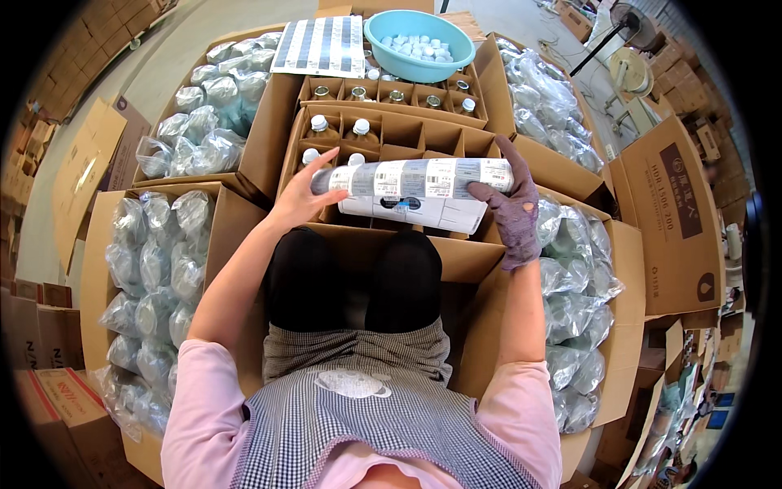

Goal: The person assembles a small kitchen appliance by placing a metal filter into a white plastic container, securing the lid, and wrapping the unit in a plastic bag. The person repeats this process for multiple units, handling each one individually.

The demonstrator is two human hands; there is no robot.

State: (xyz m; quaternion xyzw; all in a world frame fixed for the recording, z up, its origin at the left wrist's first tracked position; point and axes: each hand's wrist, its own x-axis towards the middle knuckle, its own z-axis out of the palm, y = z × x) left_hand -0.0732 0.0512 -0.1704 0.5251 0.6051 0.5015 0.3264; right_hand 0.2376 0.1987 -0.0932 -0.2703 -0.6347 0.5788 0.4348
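A rolled sheet of printed labels is stretched level between my two hands. The bare fingers and thumb of my left hand close around its left end. At the other end, my right hand, in a worn purple-grey glove, grips the roll between thumb and fingers. A flatter white sheet shows just below the roll; I cannot tell whether the two are joined. Both hang over a divided cardboard box. Glass bottles with white caps stand in some of its compartments; the roll hides others.
Behind, a second divided box holds uncapped bottles, a light-blue basin of white caps and a flat label sheet. Boxes of plastic-wrapped bottles flank me on both sides. A large carton stands at right.
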